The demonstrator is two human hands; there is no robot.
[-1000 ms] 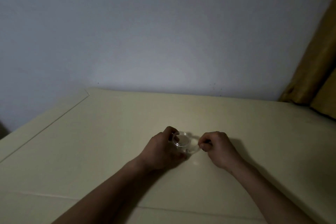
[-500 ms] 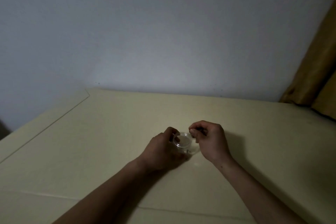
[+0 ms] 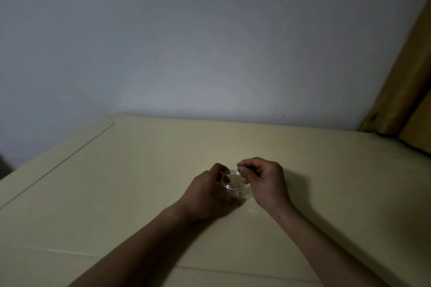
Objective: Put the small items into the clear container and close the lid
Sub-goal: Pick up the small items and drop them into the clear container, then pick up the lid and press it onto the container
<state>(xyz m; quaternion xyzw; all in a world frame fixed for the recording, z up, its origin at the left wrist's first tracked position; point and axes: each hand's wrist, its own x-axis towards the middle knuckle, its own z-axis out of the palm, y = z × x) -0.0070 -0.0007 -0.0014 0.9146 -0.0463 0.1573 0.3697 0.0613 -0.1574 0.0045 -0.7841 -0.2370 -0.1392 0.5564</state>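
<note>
Dim room, pale grey wall [image 3: 210, 42] behind, ochre curtain [image 3: 405, 91] at far right; work surface is a cream table [image 3: 326, 170] with little else on it. Clear container [image 3: 233, 184] stands upright on the table near centre, mouth up, between the two hands. Left hand [image 3: 207, 196] is wrapped round the container's left side, fingers curled against the wall, presumably to steady it so a light plastic pot does not skid or tip while being loaded. Right hand [image 3: 265, 182] is held just at the right rim, thumb and forefinger pinched together over the opening; the pinch suggests a small item held there, but it is too small and the light too poor to confirm. A few dark specks show low inside the container, probably items already in. Lid not identifiable with certainty; a faint clear rim at the pot's lower right may be it. Judgement: loading step under way, closure not yet done. Holding the pinch close above the mouth keeps the drop short, so items should not bounce out.
</note>
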